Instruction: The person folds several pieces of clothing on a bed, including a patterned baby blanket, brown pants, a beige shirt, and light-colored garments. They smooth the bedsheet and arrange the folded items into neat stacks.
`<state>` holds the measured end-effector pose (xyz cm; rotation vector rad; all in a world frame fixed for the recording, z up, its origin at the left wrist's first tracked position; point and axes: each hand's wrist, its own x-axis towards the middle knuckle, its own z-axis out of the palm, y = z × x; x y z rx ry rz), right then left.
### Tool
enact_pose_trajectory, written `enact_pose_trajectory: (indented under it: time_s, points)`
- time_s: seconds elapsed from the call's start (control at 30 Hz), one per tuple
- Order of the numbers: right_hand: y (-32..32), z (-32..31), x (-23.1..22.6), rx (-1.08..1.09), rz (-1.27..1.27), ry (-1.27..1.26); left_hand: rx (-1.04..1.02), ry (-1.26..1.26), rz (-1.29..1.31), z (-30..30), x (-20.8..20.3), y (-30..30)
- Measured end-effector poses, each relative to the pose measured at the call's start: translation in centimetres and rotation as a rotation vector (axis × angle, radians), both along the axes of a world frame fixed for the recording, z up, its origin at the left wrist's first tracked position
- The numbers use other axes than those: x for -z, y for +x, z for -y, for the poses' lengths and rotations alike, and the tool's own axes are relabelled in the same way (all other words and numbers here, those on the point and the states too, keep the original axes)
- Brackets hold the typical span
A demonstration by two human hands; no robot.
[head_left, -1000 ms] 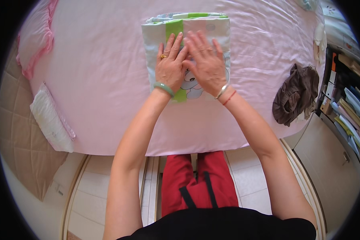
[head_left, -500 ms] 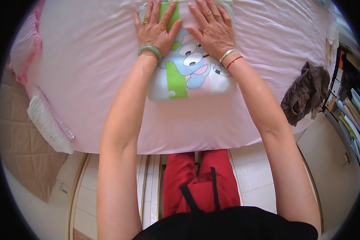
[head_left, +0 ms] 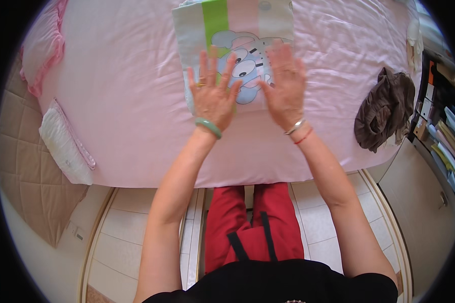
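Note:
A folded cloth [head_left: 242,17] printed with a blue cartoon animal and green, pink and white stripes lies on the pink bed sheet [head_left: 136,136] in front of me. Over its near left part is my left hand [head_left: 213,98], fingers spread, with a green bangle at the wrist. My right hand [head_left: 286,88], slightly blurred, is above the near right part with its fingers stretched out; a silver bangle and a red string circle that wrist. Neither hand grips anything. Whether the palms touch the cloth I cannot tell.
On the right of the bed lies a crumpled brown cloth [head_left: 387,108]. A folded white cloth [head_left: 63,144] is at the left edge, below a pink ruffled pillow [head_left: 44,55]. Beige quilted padding [head_left: 28,151] stands at far left, and a shelf of papers [head_left: 447,146] at far right.
Both hands have drawn back toward me from the cloth's far part to its near edge. The cloth's far part and top stripes now show.

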<state>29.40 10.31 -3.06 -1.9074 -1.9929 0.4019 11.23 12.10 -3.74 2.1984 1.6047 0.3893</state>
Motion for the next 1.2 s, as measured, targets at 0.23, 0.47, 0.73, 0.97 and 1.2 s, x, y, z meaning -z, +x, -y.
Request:
enact_pose_trajectory:
  time_s: [0.23, 0.47, 0.73, 0.97, 1.2]
  points:
    - [4.2, 2.2, 3.8, 0.041, 0.248, -0.085, -0.098, -0.021, -0.297, 2.1, 4.3, -5.6]
    - [7.3, 2.3, 3.2, 0.303, -0.453, -0.187, -0.544, -0.298, 0.415, 2.2, 3.0, -7.0]
    - [1.8, -9.7, 1.3, -0.232, 0.207, 0.216, -0.514, 0.150, 0.468, 0.1, -1.6, 3.2]
    - [6.3, -16.4, 4.0, 0.041, -0.036, -0.174, -1.360, -1.011, 1.622, 8.6, -0.5, 5.1]
    - [6.4, -12.2, 5.2, 0.453, -0.916, -0.342, -1.525, -0.890, 1.714, 6.3, 1.1, 4.8]
